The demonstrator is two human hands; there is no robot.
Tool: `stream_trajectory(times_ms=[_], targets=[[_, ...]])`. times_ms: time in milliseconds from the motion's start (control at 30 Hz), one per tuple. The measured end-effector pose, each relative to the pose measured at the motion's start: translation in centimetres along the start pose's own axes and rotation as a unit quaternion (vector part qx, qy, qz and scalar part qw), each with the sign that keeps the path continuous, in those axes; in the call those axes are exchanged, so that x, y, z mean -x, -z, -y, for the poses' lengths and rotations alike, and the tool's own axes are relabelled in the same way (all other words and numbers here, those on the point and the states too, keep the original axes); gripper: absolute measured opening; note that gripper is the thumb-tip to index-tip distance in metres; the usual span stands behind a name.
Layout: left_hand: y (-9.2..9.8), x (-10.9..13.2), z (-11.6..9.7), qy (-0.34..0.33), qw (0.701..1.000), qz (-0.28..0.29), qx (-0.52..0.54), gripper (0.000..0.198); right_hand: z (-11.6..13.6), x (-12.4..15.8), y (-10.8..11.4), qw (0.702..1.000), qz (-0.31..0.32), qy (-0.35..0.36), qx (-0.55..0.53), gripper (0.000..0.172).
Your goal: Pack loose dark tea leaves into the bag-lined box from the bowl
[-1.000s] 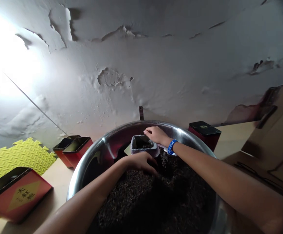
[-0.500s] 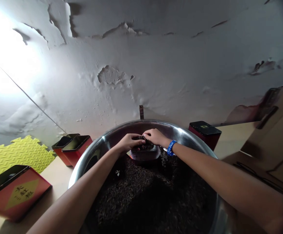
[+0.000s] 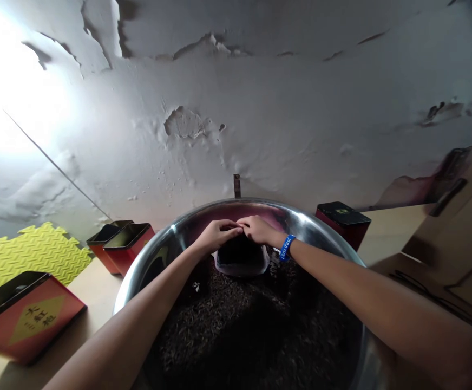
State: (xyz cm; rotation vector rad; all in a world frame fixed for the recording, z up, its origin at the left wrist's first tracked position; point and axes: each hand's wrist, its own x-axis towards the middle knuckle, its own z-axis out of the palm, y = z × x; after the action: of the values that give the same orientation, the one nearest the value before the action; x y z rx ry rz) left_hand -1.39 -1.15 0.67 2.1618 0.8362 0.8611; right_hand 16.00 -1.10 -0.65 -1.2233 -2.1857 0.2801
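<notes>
A wide steel basin (image 3: 240,203) holds a mass of dark, dry tea leaves (image 3: 220,314). Near its far side stands a small container with a dark interior and a pale, translucent edge (image 3: 242,271). Over the container's far side, my left hand (image 3: 220,235) has thumb and fingers pinched together. My right hand (image 3: 260,229), with a blue wristband (image 3: 287,248), is closed beside it, fingertips meeting the left ones. What sits between the fingertips is too small or hidden to name.
Open red tins stand left of the basin: one with a yellow diamond label (image 3: 37,319), two behind (image 3: 128,246). A black-lidded red tin (image 3: 343,222) stands right. Yellow foam mat (image 3: 37,254) lies at left, cardboard (image 3: 455,244) at right. A peeling wall (image 3: 260,119) rises behind.
The small container's dark opening now faces me more, and the leaves seen at my fingers before no longer show. Both hands have stayed nearly in place, fingertips still together.
</notes>
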Motion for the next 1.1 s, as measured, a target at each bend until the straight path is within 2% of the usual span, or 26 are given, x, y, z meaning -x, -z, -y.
stream_trajectory(times_ms=[233, 400, 533, 667, 767, 867, 967, 1067, 1100], targets=[[0.3, -0.1, 0.3, -0.054, 0.991, -0.057, -0.110, 0.035, 0.1, 0.1, 0.3, 0.998, -0.061, 0.021, 0.007, 0.027], [0.2, 0.1, 0.6, -0.068, 0.990, -0.053, -0.115, 0.033, 0.3, 0.0, 0.5, 0.995, -0.089, 0.022, 0.028, 0.027], [0.2, 0.1, 0.6, -0.103, 0.980, -0.062, -0.159, 0.026, 1.1, 0.1, 1.1, 0.991, -0.113, 0.055, 0.045, 0.027], [0.7, -0.2, -0.5, -0.141, 0.963, -0.079, -0.217, 0.022, 2.8, 0.1, 2.1, 0.992, -0.087, 0.060, 0.074, 0.026], [0.8, 0.4, -1.9, -0.140, 0.953, -0.060, -0.262, 0.021, 4.8, 1.1, 2.6, 0.993, -0.037, 0.056, 0.094, 0.025], [0.6, 3.8, -3.4, -0.082, 0.953, 0.009, -0.291, 0.022, 6.8, 4.6, 2.7, 0.994, 0.036, 0.043, 0.095, 0.026], [0.1, 9.9, -4.4, -0.010, 0.949, 0.139, -0.281, 0.032, 8.3, 10.1, 2.7, 0.981, 0.181, 0.016, 0.070, 0.029], [-0.5, 15.8, -5.0, 0.079, 0.935, 0.231, -0.258, 0.056, 9.2, 14.8, 2.8, 0.953, 0.294, -0.042, 0.068, 0.056], [-0.7, 17.2, -5.2, 0.115, 0.935, 0.228, -0.247, 0.058, 9.4, 15.7, 2.9, 0.947, 0.309, -0.063, 0.069, 0.060]])
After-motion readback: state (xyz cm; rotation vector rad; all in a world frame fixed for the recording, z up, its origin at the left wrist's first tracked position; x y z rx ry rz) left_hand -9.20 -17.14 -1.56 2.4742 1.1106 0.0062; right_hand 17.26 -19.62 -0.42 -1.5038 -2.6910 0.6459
